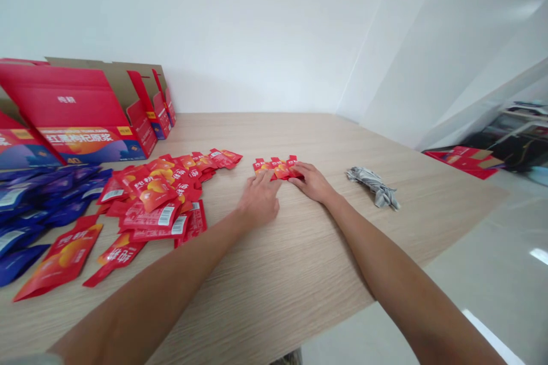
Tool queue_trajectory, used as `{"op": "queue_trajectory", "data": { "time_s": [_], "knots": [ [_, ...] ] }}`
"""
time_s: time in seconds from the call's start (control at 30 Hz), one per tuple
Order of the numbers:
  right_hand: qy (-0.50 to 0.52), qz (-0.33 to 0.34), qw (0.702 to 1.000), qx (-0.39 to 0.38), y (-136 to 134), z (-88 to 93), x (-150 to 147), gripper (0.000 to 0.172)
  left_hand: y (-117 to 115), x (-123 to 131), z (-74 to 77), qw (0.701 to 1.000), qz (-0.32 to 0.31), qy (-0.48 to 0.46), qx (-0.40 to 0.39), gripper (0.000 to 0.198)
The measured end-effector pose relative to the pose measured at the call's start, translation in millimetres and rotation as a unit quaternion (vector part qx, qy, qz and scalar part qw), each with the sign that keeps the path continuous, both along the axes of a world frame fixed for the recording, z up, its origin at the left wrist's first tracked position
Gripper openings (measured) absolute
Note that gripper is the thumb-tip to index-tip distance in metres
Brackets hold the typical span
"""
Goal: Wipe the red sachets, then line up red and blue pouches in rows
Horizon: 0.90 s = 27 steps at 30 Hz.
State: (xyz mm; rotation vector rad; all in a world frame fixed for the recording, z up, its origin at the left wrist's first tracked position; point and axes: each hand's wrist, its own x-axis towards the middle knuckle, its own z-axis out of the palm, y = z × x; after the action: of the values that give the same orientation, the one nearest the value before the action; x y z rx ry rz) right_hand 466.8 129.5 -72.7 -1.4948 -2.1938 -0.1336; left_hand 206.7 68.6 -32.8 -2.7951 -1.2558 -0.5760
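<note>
Laid left hand (260,201), with loose fingers, and right hand (314,182), with unclear grip, on three pouches (281,170). Probably meant to straighten the row.

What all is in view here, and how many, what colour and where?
Pouch row: three, red-orange, mid-table
Red pouch pile: many, overlapping, red-orange, left of the row
Blue pouch pile: many, blue, far left
Boxes: at least three, red and blue, left rear
Crumpled cloth: one, grey, table's right
Table: one, pale wood, centre
Wall: white, behind
Floor: pale, lower right
Red carton: apparently one, beyond table
Left hand: one, bare, at the row
Right hand: one, bare, at the row's right end
</note>
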Motion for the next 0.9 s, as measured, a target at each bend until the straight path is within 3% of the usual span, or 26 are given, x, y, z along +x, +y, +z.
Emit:
{"op": "queue_trajectory", "data": {
  "time_s": [0.13, 0.23, 0.3, 0.37, 0.47, 0.53, 0.7, 0.9],
  "knots": [
    [-0.010, -0.044, 0.998, 0.054, -12.1, 5.8, -14.9, 0.061, -63.4, -33.6, -1.4, 0.999, -0.035, -0.025, -0.002, 0.044],
    [-0.022, -0.015, 0.994, 0.104, -15.4, 19.1, -61.1, 0.054, -96.7, -55.0, -7.8, 0.996, -0.037, -0.073, -0.023, 0.032],
    [-0.042, 0.062, 0.993, 0.092, -11.5, 31.4, -108.9, 0.052, -103.9, -61.3, -11.0, 0.995, -0.043, -0.085, -0.033, 0.028],
    [-0.068, 0.115, 0.990, 0.050, -1.5, 43.4, -160.7, 0.064, -102.4, -62.5, -11.8, 0.994, -0.042, -0.089, -0.038, 0.026],
    [-0.114, 0.124, 0.986, -0.018, 21.6, 54.8, -223.9, 0.087, -96.5, -61.4, -10.2, 0.994, -0.032, -0.088, -0.052, 0.021],
    [-0.142, 0.136, 0.979, -0.045, 36.9, 56.4, -249.1, 0.085, -94.3, -61.8, -8.8, 0.993, -0.014, -0.090, -0.077, 0.022],
    [-0.176, 0.179, 0.966, -0.057, 57.7, 48.3, -263.8, 0.060, -90.9, -65.0, -7.2, 0.981, 0.029, -0.126, -0.142, 0.027],
    [-0.151, 0.163, 0.974, -0.033, 56.0, 41.6, -252.6, 0.045, -89.1, -63.9, -8.1, 0.987, 0.012, -0.105, -0.124, 0.024]
  ]
}}
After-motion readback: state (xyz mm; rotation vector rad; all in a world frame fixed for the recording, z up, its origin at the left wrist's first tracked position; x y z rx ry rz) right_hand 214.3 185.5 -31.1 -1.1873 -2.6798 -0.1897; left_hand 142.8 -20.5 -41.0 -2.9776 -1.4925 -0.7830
